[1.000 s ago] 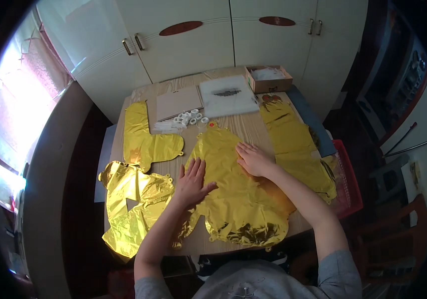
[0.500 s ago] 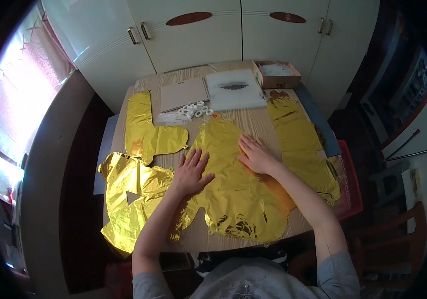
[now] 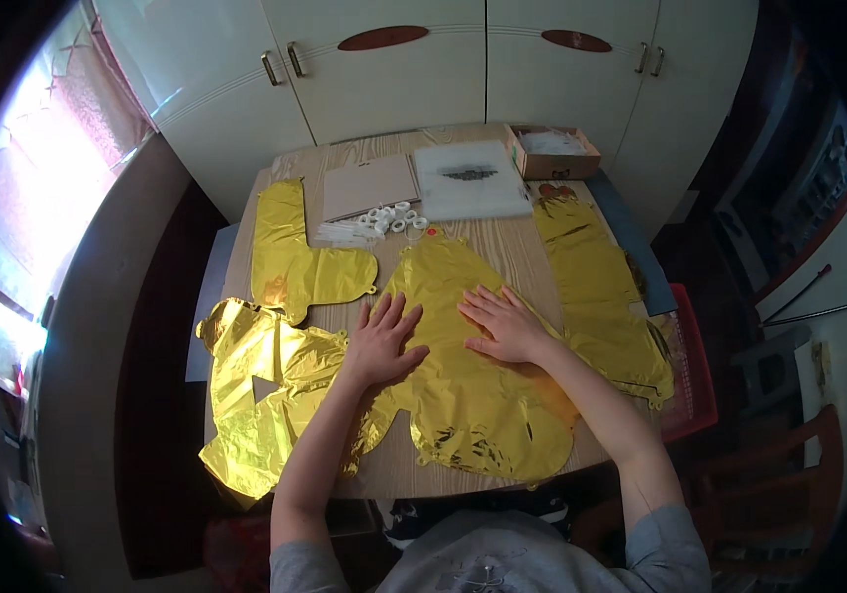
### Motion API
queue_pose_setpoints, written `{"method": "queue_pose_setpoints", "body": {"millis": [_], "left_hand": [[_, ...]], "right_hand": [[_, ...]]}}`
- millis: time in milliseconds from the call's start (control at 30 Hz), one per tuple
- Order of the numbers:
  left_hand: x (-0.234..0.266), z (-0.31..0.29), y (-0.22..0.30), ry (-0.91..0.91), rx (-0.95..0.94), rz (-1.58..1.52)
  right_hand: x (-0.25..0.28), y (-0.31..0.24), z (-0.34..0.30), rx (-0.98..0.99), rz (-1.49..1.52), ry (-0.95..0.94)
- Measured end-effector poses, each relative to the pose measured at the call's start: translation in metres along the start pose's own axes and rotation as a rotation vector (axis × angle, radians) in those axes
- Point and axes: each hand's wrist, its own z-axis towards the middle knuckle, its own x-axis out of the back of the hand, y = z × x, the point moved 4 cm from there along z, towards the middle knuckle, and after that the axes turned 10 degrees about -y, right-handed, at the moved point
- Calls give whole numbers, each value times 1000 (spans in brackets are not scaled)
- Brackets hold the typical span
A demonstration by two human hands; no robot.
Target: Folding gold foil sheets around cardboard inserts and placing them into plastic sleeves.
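Observation:
A flat, gold foil balloon [image 3: 483,415] lies in the middle of the table, uninflated and slightly crinkled. My left hand [image 3: 384,341] rests palm down at its left edge with fingers spread. On its upper right part, my right hand [image 3: 505,324] lies flat, fingers apart. Neither hand grips anything. To the left, a shiny, crumpled gold foil balloon [image 3: 285,371] with a small triangular opening reaches partly under my left forearm. Beyond it is an L-shaped gold foil balloon [image 3: 290,262]. A further gold foil balloon [image 3: 601,282] stretches along the table's right side.
White ribbon rolls [image 3: 399,214] sit in a pile beside thin white sticks [image 3: 344,232]. Behind them are a beige flat board [image 3: 369,188], a translucent plastic packet [image 3: 468,193] and an open cardboard box [image 3: 554,163]. A red tray [image 3: 697,371] stands by the table's right edge.
My right hand has slid a little left over the middle balloon, and its fingers have spread wider. The left hand stays nearly in place. The whole view has shifted slightly.

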Motion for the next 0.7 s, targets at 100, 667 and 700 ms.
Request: {"method": "queue_pose_setpoints", "body": {"millis": [100, 667, 700], "left_hand": [[-1, 0, 0, 6, -3, 11], [30, -4, -84, 329, 175, -92], [33, -6, -103, 322, 249, -160]], "right_hand": [[1, 0, 0, -6, 10, 0], [35, -36, 45, 157, 115, 99], [36, -48, 62, 193, 120, 108]]}}
